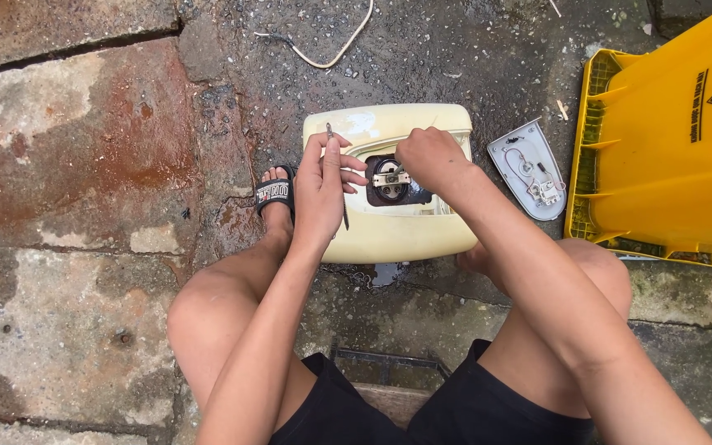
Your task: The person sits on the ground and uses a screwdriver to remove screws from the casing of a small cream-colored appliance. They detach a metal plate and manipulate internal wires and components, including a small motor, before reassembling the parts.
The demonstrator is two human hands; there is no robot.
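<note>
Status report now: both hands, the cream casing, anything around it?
Left hand holds thin tool. Right hand at cream casing opening. Grey cover lies beside, yellow bin close.

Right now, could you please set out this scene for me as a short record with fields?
Setting: wet concrete ground beside rust-stained slabs
Main thing: cream appliance casing lying flat, with an open round hole showing metal fittings
Left hand: holds a thin screwdriver, resting on the casing's left part
Right hand: fingers at the hole's upper right edge
Beside casing: grey cover plate with wires, lying on the ground to its right
Far right: yellow plastic bin
Top: loose pale cord
Foot: black sandal left of casing
</note>
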